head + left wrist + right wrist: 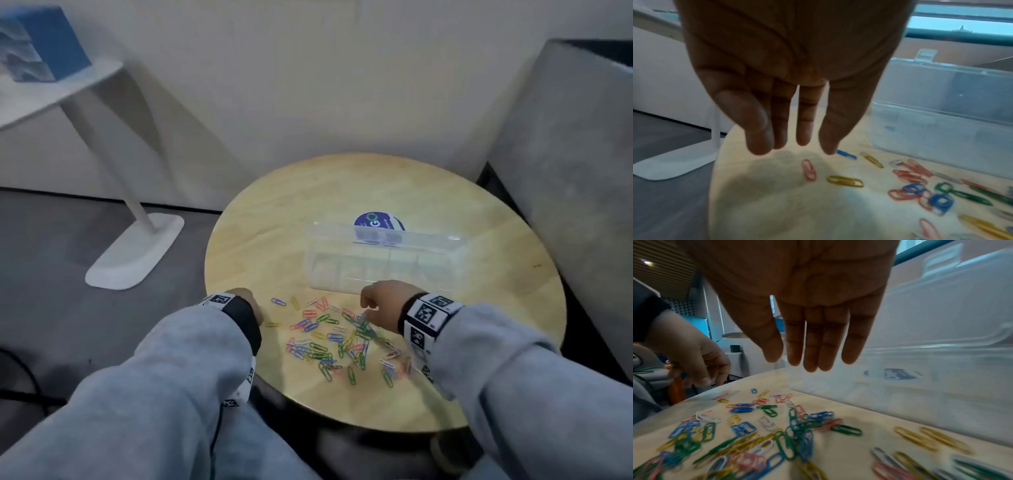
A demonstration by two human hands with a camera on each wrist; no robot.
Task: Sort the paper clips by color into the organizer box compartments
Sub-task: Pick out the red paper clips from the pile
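Several paper clips (330, 337) in red, blue, green, yellow, pink and white lie scattered on the near half of the round wooden table (479, 240). Behind them stands the clear organizer box (383, 270), its lid raised. My left hand (251, 303) hovers at the table's left edge; in the left wrist view it (793, 146) hangs with straight fingers over a red clip (809, 169) and holds nothing. My right hand (375, 303) is over the pile, just before the box (931, 369). Its fingers (812, 353) are straight and empty above the clips (777, 434).
A round blue sticker (376, 221) lies on the table behind the box. A white side table (137, 253) with a blue box (41, 44) stands on the floor at left. A grey block (575, 171) borders the table on the right.
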